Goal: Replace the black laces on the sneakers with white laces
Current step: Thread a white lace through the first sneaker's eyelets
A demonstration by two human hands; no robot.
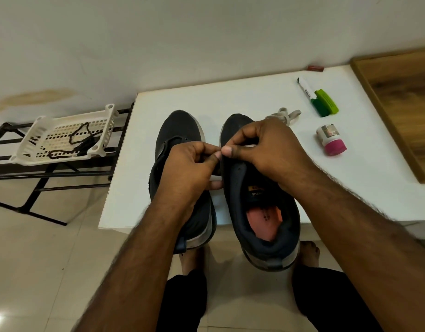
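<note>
Two dark sneakers stand side by side on the white table [254, 97], toes away from me: the left sneaker [178, 130] and the right sneaker [266, 212], whose orange insole shows. Over the gap between them my left hand [189, 168] and my right hand [261, 147] both pinch a thin white lace [217, 179] at their fingertips. A second white lace [285, 113] lies bundled on the table behind my right hand. Black laces [79, 142] lie in the white basket [27, 147] to the left.
The basket sits on a black metal rack [63, 173] left of the table. On the table's right are a marker [304, 87], a green clip [325, 103] and a small pink-capped bottle [331, 138]. A wooden panel [398, 97] lies at far right. My bare feet are below the table edge.
</note>
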